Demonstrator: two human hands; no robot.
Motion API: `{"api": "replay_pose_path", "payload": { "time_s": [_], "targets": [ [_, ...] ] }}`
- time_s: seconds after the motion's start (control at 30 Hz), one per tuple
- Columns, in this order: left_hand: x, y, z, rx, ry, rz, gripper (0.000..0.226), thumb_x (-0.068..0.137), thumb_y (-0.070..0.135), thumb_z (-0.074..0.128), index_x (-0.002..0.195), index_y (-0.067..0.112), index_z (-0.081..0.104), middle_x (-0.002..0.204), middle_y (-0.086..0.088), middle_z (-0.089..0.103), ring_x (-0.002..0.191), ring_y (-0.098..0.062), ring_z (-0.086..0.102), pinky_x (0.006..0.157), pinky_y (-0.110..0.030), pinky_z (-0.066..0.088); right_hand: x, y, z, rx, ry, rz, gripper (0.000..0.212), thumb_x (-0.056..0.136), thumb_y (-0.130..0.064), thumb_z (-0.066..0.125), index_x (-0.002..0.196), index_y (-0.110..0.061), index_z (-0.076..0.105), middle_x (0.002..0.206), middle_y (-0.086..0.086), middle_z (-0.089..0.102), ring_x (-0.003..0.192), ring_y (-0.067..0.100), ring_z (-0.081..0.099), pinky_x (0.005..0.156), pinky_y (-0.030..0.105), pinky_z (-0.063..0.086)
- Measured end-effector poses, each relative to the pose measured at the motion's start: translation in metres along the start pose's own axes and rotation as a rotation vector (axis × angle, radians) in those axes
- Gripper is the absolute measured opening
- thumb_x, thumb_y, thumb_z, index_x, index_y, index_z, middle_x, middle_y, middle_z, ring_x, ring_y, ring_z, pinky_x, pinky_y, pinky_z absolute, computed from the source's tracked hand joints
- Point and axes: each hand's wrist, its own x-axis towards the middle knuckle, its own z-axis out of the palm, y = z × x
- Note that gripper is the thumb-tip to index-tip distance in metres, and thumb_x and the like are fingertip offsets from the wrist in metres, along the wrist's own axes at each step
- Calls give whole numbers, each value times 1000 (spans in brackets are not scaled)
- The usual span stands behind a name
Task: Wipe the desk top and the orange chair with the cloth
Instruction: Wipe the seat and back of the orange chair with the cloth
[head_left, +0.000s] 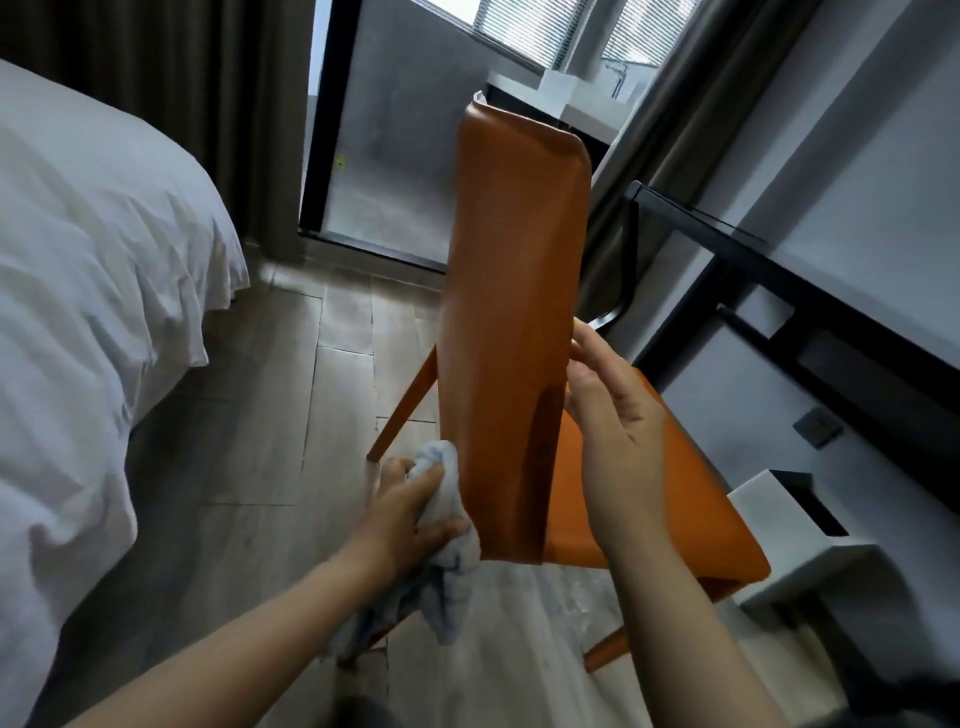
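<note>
The orange chair (514, 291) stands in the middle of the view, its tall backrest turned edge-on toward me and its seat to the right. My left hand (402, 512) grips a crumpled pale blue-grey cloth (444, 525) and presses it against the lower outer face of the backrest. My right hand (613, 426) rests on the inner side of the backrest, fingers wrapped over its right edge above the seat. The black-framed desk (769, 260) runs along the right wall, its top seen at a steep angle.
A bed with a white duvet (88, 291) fills the left side. Wooden floor (291, 395) lies between bed and chair. A white bin with a dark inside (795, 519) stands right of the chair. Dark curtains and a glass balcony door (374, 171) are behind.
</note>
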Motion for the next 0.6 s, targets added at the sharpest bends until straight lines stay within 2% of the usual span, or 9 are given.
{"api": "replay_pose_path", "payload": {
  "time_s": [0.07, 0.17, 0.27, 0.33, 0.43, 0.6],
  "targets": [
    [3, -7, 2, 88, -57, -23, 59, 84, 52, 62, 133, 31, 38, 140, 1, 18, 127, -23, 30, 104, -34, 40, -1, -1, 1, -10, 6, 2, 31, 100, -25, 45, 120, -44, 59, 113, -24, 63, 112, 1, 58, 87, 23, 50],
    [1, -22, 7, 116, -154, -88, 60, 83, 48, 66, 134, 29, 40, 144, -1, 22, 124, -19, 32, 98, -26, 41, -2, -2, 2, -8, 6, 4, 33, 101, -22, 44, 119, -46, 58, 111, -24, 64, 110, 0, 58, 83, 18, 50],
    [-1, -33, 9, 156, -193, -97, 61, 83, 43, 68, 137, 28, 43, 143, -4, 29, 127, -24, 37, 105, -33, 39, -2, -4, 2, -15, 8, -4, 35, 100, -20, 45, 117, -47, 58, 108, -29, 64, 109, -4, 57, 81, 13, 49],
    [-2, -33, 0, 141, -191, -84, 58, 85, 42, 66, 137, 30, 43, 137, 1, 28, 125, -19, 36, 106, -31, 39, -2, -5, 2, -20, 0, -8, 35, 100, -20, 45, 117, -48, 57, 108, -30, 64, 109, -5, 57, 80, 10, 48],
    [-3, -23, -27, 61, -44, -22, 48, 85, 38, 68, 127, 31, 48, 122, 6, 31, 116, -16, 42, 98, -28, 44, -2, -5, 2, -16, 3, -15, 36, 101, -19, 44, 116, -49, 56, 110, -29, 64, 110, -4, 57, 81, 12, 49],
    [-2, 28, -96, -53, 265, 102, 67, 83, 40, 70, 142, 25, 40, 119, 8, 31, 106, -6, 37, 83, -12, 33, -4, -3, 6, 7, 47, -28, 34, 100, -19, 45, 123, -40, 59, 112, -22, 65, 110, 2, 58, 89, 29, 49]
  ]
}}
